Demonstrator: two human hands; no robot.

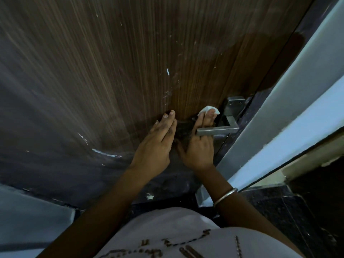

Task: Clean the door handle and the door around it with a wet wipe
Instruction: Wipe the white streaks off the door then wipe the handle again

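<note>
Door handle [216,130]: square metal lever, long axis left to right, free end pointing left, pivot end at the right near the door's edge, just below the lock plate [235,104].
Wet wipe [208,111]: white, crumpled, pressed onto the door [111,71] just left of the lock plate, beyond the lever.
Right hand [198,148]: reaching up under the lever, fingers stretched far past it, fingertips [210,113] pinning the wet wipe flat to the wood; thumb splayed left; metal bangle [225,196] on the wrist.
Left hand [158,144]: flat on the door left of the handle, fingers straight and held together, pointing up and slightly right, holding nothing.
Door surface: dark wood grain, white scuffs and scratches left of the hands.
</note>
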